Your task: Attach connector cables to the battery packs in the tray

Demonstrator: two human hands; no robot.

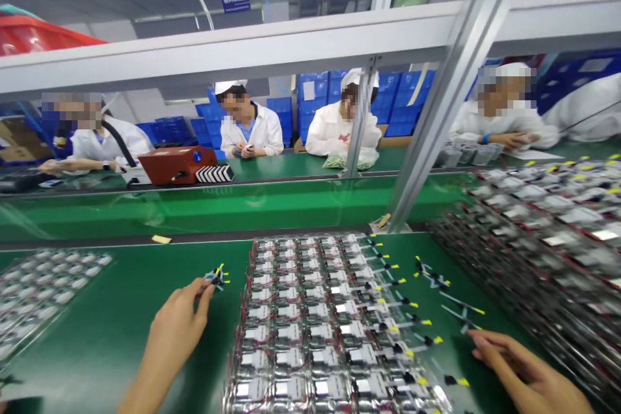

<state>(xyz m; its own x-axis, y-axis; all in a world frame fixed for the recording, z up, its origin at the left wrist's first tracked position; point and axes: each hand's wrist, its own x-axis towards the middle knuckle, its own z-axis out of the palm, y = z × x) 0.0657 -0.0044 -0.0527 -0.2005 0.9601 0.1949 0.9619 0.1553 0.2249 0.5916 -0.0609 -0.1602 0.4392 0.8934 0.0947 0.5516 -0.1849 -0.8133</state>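
From the head camera, the left hand [177, 323] pinches a small black-and-yellow wire connector [217, 278] in its fingertips above the green workbench [111, 349], just beside rows of silver pouch battery cells [310, 336]. The right hand [521, 365] lies open, holding nothing, near loose connectors [460, 317]. Co-workers [250, 126] in white coats sit across the line.
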